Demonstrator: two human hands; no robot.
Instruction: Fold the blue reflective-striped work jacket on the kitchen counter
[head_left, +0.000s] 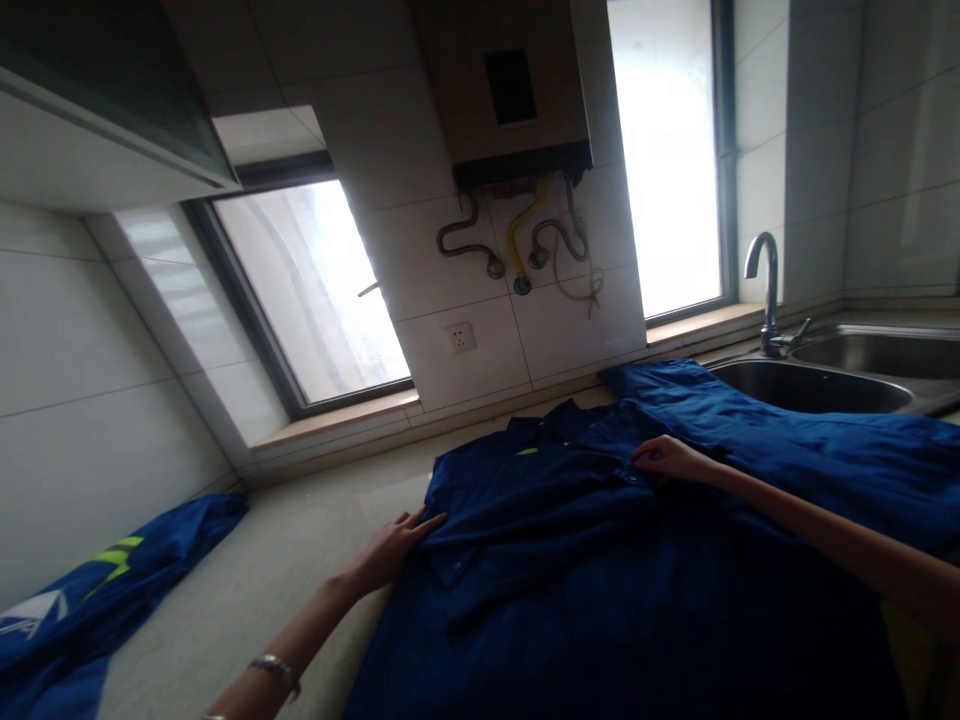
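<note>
A dark blue work shirt lies spread on the pale countertop, collar toward the wall, with a small yellow-green mark near the collar. My left hand rests at the shirt's left shoulder edge, fingers stretched out and touching the cloth. My right hand lies on the shirt's right shoulder area, fingers curled and pinching the fabric there. A bracelet is on my left wrist.
Another blue garment lies to the right beside a steel double sink with a tap. A third blue garment with yellow stripes sits at the far left. Tiled wall, two windows, a socket and a water heater are behind.
</note>
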